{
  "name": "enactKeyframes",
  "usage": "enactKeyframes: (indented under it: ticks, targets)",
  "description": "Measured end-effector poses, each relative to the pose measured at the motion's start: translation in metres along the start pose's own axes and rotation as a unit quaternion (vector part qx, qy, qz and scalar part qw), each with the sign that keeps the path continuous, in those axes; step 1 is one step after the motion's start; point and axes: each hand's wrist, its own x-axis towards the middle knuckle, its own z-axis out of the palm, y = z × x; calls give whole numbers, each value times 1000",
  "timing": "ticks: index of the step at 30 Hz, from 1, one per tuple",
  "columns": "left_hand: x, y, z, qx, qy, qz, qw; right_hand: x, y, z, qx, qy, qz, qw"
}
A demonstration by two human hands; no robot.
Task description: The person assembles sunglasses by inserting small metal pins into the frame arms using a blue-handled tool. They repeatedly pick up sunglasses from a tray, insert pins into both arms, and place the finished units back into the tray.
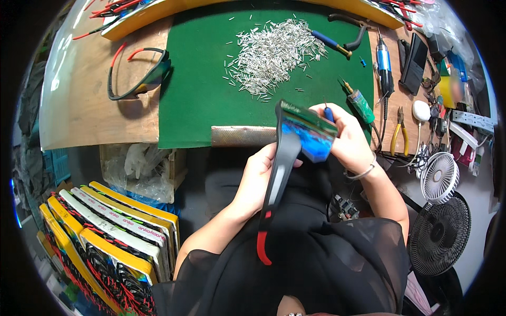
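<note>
My left hand (256, 176) is closed on a pair of sunglasses (281, 158) with a black-and-red temple and mirrored blue-green lenses, held above my lap at the near edge of the green mat (200, 68). Around a small blue-handled tool (329, 114) with a thin metal tip, the fingers of my right hand (348, 137) are closed, right beside the lenses. The lenses partly cover those fingers, so I cannot tell whether they also grip the frame. A heap of small silvery metal pins (274, 55) lies farther back on the mat.
Another pair of sunglasses (139, 79) lies at the left. To the right are a blue-handled tool (329, 42), a green-handled tool (360, 105), an electric screwdriver (385, 63), pliers (399, 131), a phone (414, 63) and fans (440, 176). Yellow-edged boxes of frames (113, 253) stand lower left.
</note>
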Motion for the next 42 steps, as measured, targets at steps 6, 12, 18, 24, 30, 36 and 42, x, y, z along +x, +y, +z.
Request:
enactKeyframes:
  ticks: [6,12,18,24,30,36,42]
  targets:
    - [6,-5,-5,-8,-55,-61,997,5,-5,11,-110,30,-117,987]
    - [4,6,10,-32,-38,-106,993,-2,0,12,-116,42,-157,980]
    - [2,4,-3,81,-118,-84,986,2,-9,-5,-69,-34,-23,997]
    - [14,42,-8,190,8,250,949,-1,-16,11,15,-254,244,936]
    - [10,30,-22,-14,61,112,992,-14,8,-1,-44,-249,124,959]
    - [4,27,-13,84,-67,-67,992,-9,-39,-3,-77,20,-85,993]
    - [8,22,-19,55,-63,-60,995,-3,-33,10,-195,27,-186,963]
